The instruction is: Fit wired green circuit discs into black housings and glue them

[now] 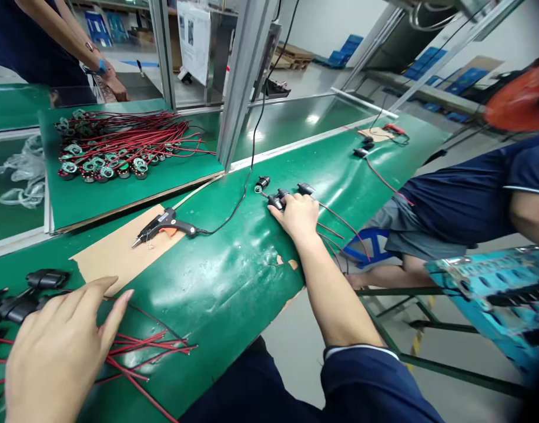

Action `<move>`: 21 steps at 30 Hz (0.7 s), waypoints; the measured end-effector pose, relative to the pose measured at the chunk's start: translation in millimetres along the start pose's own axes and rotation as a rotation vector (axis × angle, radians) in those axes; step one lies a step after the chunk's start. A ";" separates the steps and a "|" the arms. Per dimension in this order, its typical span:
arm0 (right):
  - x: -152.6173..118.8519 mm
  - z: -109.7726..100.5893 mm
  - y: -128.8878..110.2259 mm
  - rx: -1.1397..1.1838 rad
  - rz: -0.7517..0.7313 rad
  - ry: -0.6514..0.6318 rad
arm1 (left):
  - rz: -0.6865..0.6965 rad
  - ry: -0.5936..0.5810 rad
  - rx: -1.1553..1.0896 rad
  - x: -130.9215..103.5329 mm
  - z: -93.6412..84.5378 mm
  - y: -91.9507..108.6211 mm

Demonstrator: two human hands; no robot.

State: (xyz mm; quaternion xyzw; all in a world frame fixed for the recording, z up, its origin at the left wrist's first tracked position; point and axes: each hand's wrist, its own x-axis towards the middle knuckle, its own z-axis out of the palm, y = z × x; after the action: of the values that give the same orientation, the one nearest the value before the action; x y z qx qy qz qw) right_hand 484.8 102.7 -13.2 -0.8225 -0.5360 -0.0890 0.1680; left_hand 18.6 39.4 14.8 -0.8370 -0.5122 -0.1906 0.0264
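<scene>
My left hand [57, 346] hovers over the near left of the green table, thumb and fingers apart, holding nothing visible. Under and beside it lie black plastic housings [46, 278] and a bundle of red and black wires [137, 346]. Farther right, my right hand [299, 216] reaches across the table with its fingers curled down on a black plastic housing [275, 202]; the fingertips are partly hidden. Two more housings touch or lie close to that hand, and another black housing with a ring-shaped end [263, 183] lies just beyond. Red wires [331, 230] trail off to the right.
A glue gun [163, 226] rests on cardboard [119, 252], its cord running up past a metal post [243, 82]. Many red-wired round parts [119, 147] fill a green board at back left. A co-worker [463, 194] sits at right; another person's arms [88, 50] show at top left.
</scene>
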 end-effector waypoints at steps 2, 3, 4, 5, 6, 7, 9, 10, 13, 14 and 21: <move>-3.6 -7.9 -7.7 0.075 -0.049 -0.016 | 0.003 0.009 0.149 6.0 -0.6 9.8; -8.5 -13.2 -14.4 0.125 -0.082 -0.033 | 0.022 0.038 0.174 8.3 0.5 15.2; -15.6 -18.9 -24.0 0.179 -0.120 -0.058 | 0.057 0.085 0.150 10.0 2.3 21.1; -24.8 -24.6 -36.4 0.243 -0.173 -0.097 | 0.097 0.143 0.112 11.1 4.6 27.2; -35.6 -30.2 -51.6 0.309 -0.242 -0.151 | 0.141 0.190 0.074 11.7 7.0 33.4; -47.6 -35.6 -69.0 0.376 -0.326 -0.217 | 0.188 0.218 0.046 11.7 9.2 39.2; -72.2 -45.6 -106.8 0.507 -0.576 -0.401 | 0.268 0.215 0.025 10.8 12.8 48.3; -83.2 -50.0 -125.1 0.528 -0.686 -0.472 | 0.297 0.182 0.029 10.0 14.0 51.1; -104.1 -58.5 -167.2 0.535 -0.914 -0.575 | 0.322 0.035 0.025 8.1 15.3 51.1; -106.0 -59.5 -175.5 0.560 -0.954 -0.590 | 0.304 0.002 0.012 7.9 15.1 49.1; -89.9 -59.3 -175.3 0.911 -0.958 -0.580 | -0.026 -0.050 -0.457 15.6 2.7 38.3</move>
State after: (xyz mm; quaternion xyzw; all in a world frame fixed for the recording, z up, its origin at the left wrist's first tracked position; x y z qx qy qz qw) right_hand 290.2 68.7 44.2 -0.3360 -0.8446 0.3015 0.2878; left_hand 59.0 35.1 23.5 -0.8189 -0.4672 -0.2813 -0.1789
